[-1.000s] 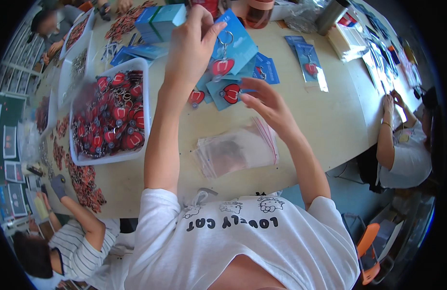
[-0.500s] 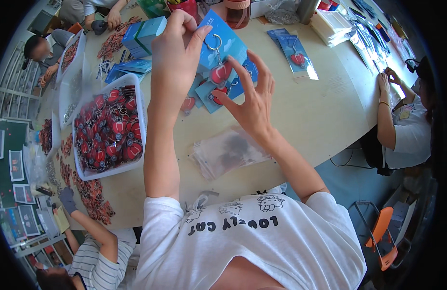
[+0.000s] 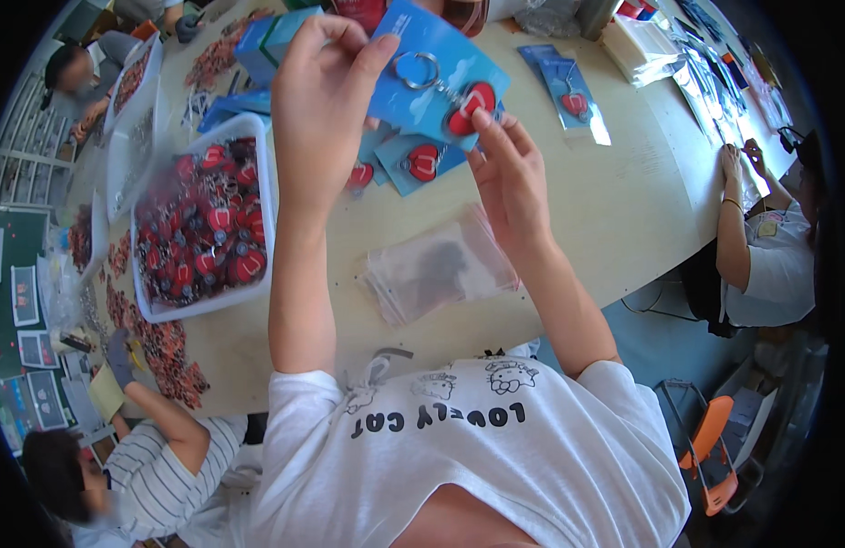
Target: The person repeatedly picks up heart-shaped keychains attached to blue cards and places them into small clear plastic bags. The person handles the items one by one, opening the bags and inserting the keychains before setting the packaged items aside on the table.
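A blue backing card (image 3: 413,102) is held up above the table (image 3: 623,205), its upper left edge clamped between thumb and fingers of the left hand (image 3: 326,91). A key ring (image 3: 415,70) lies against the card, and its red pendant (image 3: 471,108) is gripped by the right hand (image 3: 512,178) at the card's lower right corner. The pendant overlaps the card's edge there. Just beneath, loose cards and another red keychain (image 3: 422,163) are crowded. On the left, the forearm is run close beside the rim of a white bin (image 3: 208,304) filled with keychains, so little room is left on that side. To the right, a wide bare stretch of tabletop is left as far as the curved edge.

Half a second ago, the pendant was hung below the ring and the right fingers were spread; now the chain is slanted rightward and the pendant is pinched.

Nearer the body, clear plastic bags (image 3: 436,267) are stacked on the pale tabletop. A bagged keychain card (image 3: 573,102) is laid farther right. Beyond the table, an orange folding chair (image 3: 710,429) is stood on the bluish floor (image 3: 637,333).
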A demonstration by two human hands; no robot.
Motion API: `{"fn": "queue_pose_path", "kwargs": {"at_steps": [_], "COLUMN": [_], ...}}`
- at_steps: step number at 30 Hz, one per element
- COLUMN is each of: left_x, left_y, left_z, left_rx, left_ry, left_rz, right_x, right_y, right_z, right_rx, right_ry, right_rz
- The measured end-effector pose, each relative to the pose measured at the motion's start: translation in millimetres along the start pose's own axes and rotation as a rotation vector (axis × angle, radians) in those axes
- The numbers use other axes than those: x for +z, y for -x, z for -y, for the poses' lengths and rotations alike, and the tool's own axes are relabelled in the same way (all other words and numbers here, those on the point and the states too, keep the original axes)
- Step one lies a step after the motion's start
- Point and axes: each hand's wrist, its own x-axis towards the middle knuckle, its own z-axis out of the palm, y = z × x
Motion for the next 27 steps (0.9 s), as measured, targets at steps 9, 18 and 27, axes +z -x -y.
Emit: {"fn": "queue_pose_path", "kwargs": {"at_steps": [9,18,27], "left_x": [-3.0,6.4,-20.3], "left_y": [106.0,144.7,138.1], "left_z": [57.5,94.0,97.5], "left_rx": [-0.13,-0.188,-0.76], "left_ry": [-0.8,-0.531,0.024], "left_rz": [0.303,0.38,0.351], "right_x": [-70.6,-110.1,-130.6], "right_y": [-8.4,4.2,4.8], "right_z": [31.1,31.7,46.3], "right_rx": [-0.085,-0.084,-0.007], "right_ry": [0.076,0.339,0.424], "right_rz": [0.004,-0.093,-0.051]}}
